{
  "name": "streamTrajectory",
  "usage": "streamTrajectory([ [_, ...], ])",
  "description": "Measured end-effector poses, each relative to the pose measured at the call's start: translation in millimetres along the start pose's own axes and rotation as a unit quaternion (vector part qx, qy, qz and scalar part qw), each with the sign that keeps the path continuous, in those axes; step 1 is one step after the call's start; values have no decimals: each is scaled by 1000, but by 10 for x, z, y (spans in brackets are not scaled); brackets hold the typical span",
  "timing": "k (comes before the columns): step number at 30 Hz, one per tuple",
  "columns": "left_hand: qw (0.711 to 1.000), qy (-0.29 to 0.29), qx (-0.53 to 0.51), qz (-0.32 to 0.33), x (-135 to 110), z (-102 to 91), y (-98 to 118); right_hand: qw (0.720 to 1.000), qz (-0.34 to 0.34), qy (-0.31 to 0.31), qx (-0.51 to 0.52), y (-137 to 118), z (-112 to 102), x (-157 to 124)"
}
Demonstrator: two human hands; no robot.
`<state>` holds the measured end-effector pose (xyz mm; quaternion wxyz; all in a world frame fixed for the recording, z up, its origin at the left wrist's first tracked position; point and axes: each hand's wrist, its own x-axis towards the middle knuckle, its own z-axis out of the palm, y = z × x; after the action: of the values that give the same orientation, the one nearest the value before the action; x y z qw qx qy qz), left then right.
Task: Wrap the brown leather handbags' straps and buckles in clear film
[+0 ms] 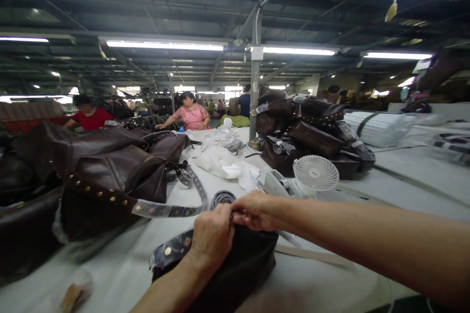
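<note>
Black bag (pixel 255 249) lies beneath the left hand (pixel 214 232) and right hand (pixel 254 210); both curl narrow, what they pinch I cannot tell. Coiled strap (pixel 223 197) sits just beyond.

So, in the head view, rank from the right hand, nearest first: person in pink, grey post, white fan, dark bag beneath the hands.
1. Dark bag, directly below the right hand.
2. White fan, ahead to the right.
3. Grey post, farther ahead.
4. Person in pink, farthest, left of the post.
</note>
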<state>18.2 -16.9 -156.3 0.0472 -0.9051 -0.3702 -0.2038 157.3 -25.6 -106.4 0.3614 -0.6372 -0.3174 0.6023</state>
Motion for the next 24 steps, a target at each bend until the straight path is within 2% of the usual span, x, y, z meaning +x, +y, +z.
streamTrajectory([
  [3, 1000, -2, -14, -19, 9, -7, -2, 996, 89, -3, 6, -67, -5, -152],
  [6, 1000, 4, -12, -28, 20, -4, -2, 995, 94, 0, 20, -69, -19, -271],
  [13, 1000, 4, -15, -25, 50, 3, -38, 998, 30, 53, 18, 148, -53, -231],
  [24, 990, 0, -136, -36, 119, -6, -152, 980, -121, 142, -62, 446, -1, 1],
])
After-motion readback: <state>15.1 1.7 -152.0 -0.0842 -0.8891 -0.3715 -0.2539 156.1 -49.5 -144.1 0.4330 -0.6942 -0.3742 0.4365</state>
